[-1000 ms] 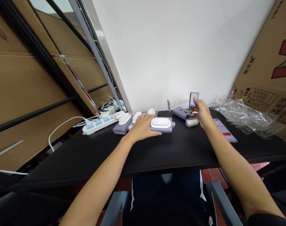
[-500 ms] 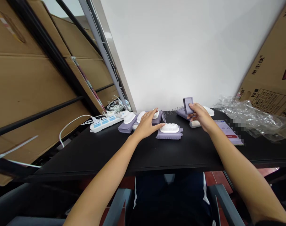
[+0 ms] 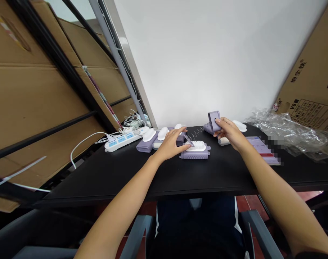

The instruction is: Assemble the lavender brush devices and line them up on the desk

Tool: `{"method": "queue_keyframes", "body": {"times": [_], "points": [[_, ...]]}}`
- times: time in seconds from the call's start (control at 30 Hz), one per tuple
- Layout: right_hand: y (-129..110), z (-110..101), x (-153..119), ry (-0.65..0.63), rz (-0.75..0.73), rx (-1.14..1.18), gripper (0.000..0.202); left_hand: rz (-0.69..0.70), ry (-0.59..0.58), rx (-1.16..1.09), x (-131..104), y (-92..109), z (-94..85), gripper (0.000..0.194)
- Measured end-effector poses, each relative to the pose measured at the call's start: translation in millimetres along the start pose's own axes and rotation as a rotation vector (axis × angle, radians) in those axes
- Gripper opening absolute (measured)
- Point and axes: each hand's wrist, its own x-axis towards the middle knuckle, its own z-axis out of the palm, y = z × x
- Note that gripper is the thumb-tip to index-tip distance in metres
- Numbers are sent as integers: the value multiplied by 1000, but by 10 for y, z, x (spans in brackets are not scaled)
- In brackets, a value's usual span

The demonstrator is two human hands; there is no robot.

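Observation:
My left hand [image 3: 172, 144] has a small see-through purple plate [image 3: 189, 140] between its thumb and fingers, tilted over a white bristled brush head [image 3: 196, 145]. That brush head lies bristles up on a purple perforated base [image 3: 195, 155] on the table. A thin coil spring [image 3: 196, 133] runs from near the plate toward the back right. In my right hand [image 3: 228, 132], raised above the table, is a hollow purple casing [image 3: 214, 120], pinched between thumb and fingers. Behind it lies another purple piece [image 3: 207, 127], partly hidden.
White oval-topped purple units [image 3: 147, 140] stand left of my left hand, near a white power strip [image 3: 122, 141] with cables. A phone [image 3: 263, 151] lies on the black table [image 3: 164, 183] at right, beside clear plastic wrap [image 3: 290, 131]. Cardboard boxes flank both sides.
The see-through plate has come forward and right, from behind my left fingers to over the brush head. The spring looks more stretched. My right hand with the casing has barely moved.

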Motion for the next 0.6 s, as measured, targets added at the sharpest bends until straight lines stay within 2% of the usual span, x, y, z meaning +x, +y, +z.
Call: {"method": "queue_keyframes", "body": {"times": [0.13, 0.33, 0.43, 0.6], "points": [[6, -5, 9, 14, 0, 10, 49, 15, 18, -14, -18, 8, -8, 65], [25, 0, 15, 10, -1, 25, 49, -9, 63, -43, -19, 33, -7, 78], [26, 3, 10, -19, 8, 33, 49, -23, 118, -63, -12, 13, 9, 74], [-7, 1, -11, -22, -6, -8, 48, -97, 160, -310, 17, -36, -22, 71]]}}
